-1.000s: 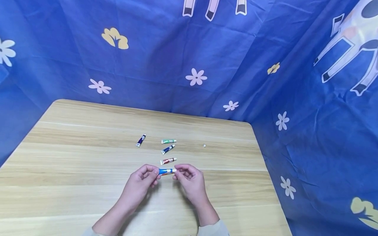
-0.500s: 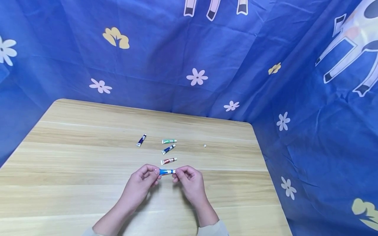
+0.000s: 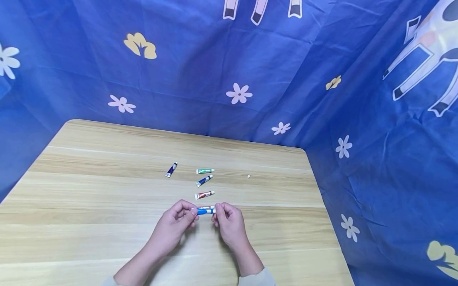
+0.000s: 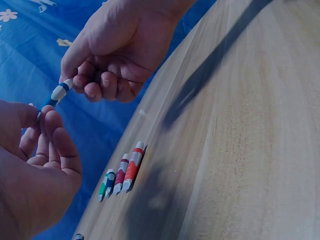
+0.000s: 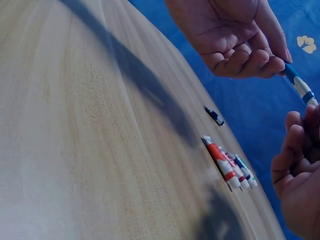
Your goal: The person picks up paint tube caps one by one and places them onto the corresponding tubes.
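A small blue paint tube (image 3: 204, 211) is held above the table between my two hands, lying nearly level. My left hand (image 3: 177, 218) pinches its flat tail end between thumb and fingers. At the other end, my right hand (image 3: 230, 222) pinches the white cap with thumb and forefinger, which hide most of it. The blue and white body of the paint tube (image 4: 59, 93) shows in the left wrist view. Partly behind it in the head view lies an orange-red tube (image 4: 132, 167) on the table.
Farther back on the wooden table (image 3: 107, 198) lie a dark red tube (image 3: 204, 195), a dark blue tube (image 3: 204, 181), a green tube (image 3: 205, 171) and a purple-blue tube (image 3: 171, 169). A tiny white piece (image 3: 248, 176) sits to the right. Blue curtains surround the far edges.
Both hands have shifted slightly right and nearer the body with the blue paint tube, uncovering more of the orange-red tube behind it. The right thumb now points more upright at the cap.
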Demonstrator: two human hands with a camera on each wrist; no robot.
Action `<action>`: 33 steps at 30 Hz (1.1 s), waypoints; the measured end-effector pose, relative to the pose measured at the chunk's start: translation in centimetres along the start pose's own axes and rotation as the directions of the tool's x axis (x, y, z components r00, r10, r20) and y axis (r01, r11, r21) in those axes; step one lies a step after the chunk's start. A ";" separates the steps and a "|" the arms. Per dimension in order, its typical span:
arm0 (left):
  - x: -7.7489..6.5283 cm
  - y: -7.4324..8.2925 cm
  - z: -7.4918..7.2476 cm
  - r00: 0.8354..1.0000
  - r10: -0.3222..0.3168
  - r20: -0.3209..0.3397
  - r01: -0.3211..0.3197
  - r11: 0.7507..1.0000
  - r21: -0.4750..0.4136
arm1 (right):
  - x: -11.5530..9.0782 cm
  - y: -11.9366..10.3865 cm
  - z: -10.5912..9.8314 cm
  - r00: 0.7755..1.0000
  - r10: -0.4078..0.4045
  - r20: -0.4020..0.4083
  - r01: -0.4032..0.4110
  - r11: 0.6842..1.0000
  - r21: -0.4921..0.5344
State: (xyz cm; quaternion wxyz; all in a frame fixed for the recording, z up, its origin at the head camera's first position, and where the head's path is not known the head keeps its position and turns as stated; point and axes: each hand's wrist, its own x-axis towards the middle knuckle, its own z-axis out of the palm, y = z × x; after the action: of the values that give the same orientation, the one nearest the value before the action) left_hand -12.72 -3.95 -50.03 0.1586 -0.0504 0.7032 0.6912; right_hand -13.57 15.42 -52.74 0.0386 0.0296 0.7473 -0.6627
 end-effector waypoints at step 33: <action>0.2 -0.3 -0.1 0.998 -0.067 -0.014 0.066 0.995 -0.080 | 0.0 0.2 -1.7 0.985 -0.156 0.076 0.154 0.988 0.023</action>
State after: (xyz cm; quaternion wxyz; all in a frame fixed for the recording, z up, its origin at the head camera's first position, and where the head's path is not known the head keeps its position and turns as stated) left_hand -12.90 -4.06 -50.34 0.1737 -0.0857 0.6743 0.7126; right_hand -13.59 17.10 -52.77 0.0156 -0.0540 0.7396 -0.6707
